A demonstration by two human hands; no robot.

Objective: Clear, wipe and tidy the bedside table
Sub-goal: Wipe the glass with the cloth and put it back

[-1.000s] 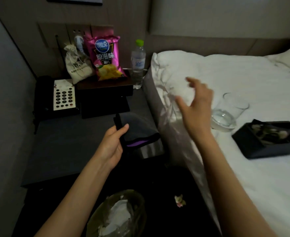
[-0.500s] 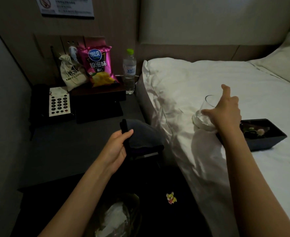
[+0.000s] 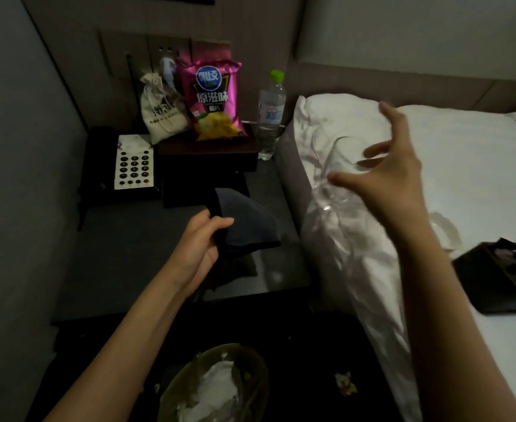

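My left hand (image 3: 200, 242) grips a dark grey cloth (image 3: 247, 222) that lies bunched on the dark bedside table (image 3: 122, 263). Above the bed's edge, my right hand (image 3: 390, 178) curls around a clear drinking glass (image 3: 337, 175). The glass is blurred and tilted, between the pillow and the table. At the table's back stand a black telephone (image 3: 133, 166), a beige drawstring bag (image 3: 162, 112), a pink crisp packet (image 3: 212, 100) on a dark box (image 3: 208, 155), and a water bottle (image 3: 270, 114) with a green cap.
A black tray (image 3: 494, 275) with small items lies on the white bed (image 3: 479, 178) at the right. A lined waste bin (image 3: 217, 388) with white tissue stands on the floor below me. A small wrapper (image 3: 345, 383) lies on the dark floor beside it.
My right hand has lifted the glass off the bed beside the black tray and carried it left towards the table. My left hand keeps its hold on the cloth.
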